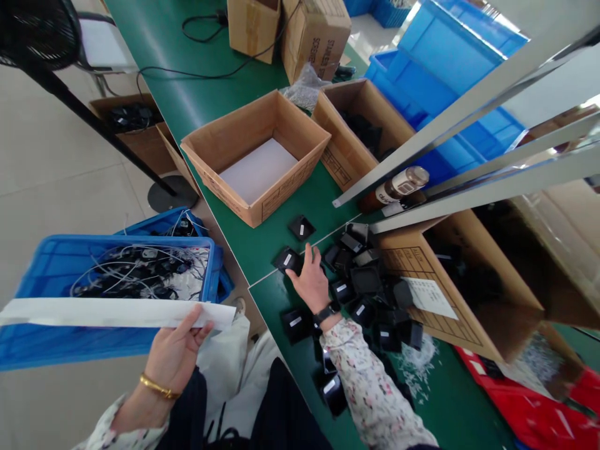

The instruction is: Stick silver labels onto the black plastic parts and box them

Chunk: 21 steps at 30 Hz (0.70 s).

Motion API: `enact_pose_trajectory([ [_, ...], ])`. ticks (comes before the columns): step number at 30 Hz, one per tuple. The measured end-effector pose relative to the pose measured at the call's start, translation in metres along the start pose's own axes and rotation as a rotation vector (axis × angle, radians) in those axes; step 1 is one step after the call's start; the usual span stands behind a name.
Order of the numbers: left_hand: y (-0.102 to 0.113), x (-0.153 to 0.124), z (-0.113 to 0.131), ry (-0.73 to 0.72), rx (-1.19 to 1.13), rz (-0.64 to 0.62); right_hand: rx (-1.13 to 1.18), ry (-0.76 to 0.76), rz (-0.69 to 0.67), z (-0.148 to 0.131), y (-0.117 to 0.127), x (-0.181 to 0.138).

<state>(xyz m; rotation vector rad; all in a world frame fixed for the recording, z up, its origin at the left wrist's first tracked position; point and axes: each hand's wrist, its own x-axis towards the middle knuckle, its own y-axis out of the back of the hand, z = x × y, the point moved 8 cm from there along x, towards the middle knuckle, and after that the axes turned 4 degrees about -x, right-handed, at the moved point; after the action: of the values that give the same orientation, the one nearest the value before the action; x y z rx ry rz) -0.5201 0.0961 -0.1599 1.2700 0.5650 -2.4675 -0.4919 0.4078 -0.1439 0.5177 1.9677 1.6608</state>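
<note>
My left hand (pixel 175 356) grips a long white foam sheet (pixel 112 312) by its right end, holding it flat over the blue crate (pixel 37 275) beside the table. My right hand (pixel 310 282) reaches onto the green table and closes on a small black square part (pixel 288 259) with a white label. More of the same black parts (pixel 370 294) lie in a heap just right of that hand; one black part (pixel 301 227) sits apart, farther up. An open cardboard box (pixel 255 156) lined with a white sheet stands beyond.
The blue crate holds black parts with white wires. A second open carton (pixel 349 134) with black parts stands behind, a tipped carton (pixel 450 294) at right. A brown bottle (pixel 396 187) lies under metal rails (pixel 469 106). Blue bins (pixel 450 56) at back right, a red tray (pixel 529 406) at bottom right.
</note>
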Motion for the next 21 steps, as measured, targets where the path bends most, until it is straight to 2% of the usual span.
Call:
enact_pose_trajectory([
  [2, -0.003, 0.0, -0.001, 0.0, 0.006, -0.019, -0.037, -0.02, -0.016, -0.007, -0.008, 0.002],
  [8, -0.007, -0.003, -0.001, -0.034, 0.073, -0.048, 0.048, -0.105, -0.008, -0.009, -0.01, 0.051],
  [12, -0.01, -0.006, -0.004, -0.048, 0.12, -0.088, 0.131, -0.123, 0.002, -0.008, 0.005, 0.049],
  [14, -0.014, -0.007, -0.005, -0.058, 0.15, -0.104, 0.206, -0.1, 0.052, -0.003, 0.03, 0.034],
  [16, -0.021, -0.006, -0.006, -0.066, 0.186, -0.125, 0.386, -0.092, 0.164, 0.018, 0.072, 0.013],
  [17, -0.024, -0.006, -0.007, -0.067, 0.2, -0.137, 0.496, -0.101, 0.245, 0.037, 0.098, 0.002],
  [19, -0.033, -0.006, -0.011, -0.063, 0.215, -0.172, 0.615, -0.165, 0.412, 0.093, 0.153, -0.018],
  [21, -0.041, -0.008, -0.016, -0.055, 0.223, -0.205, 0.497, -0.246, 0.545, 0.161, 0.205, -0.028],
])
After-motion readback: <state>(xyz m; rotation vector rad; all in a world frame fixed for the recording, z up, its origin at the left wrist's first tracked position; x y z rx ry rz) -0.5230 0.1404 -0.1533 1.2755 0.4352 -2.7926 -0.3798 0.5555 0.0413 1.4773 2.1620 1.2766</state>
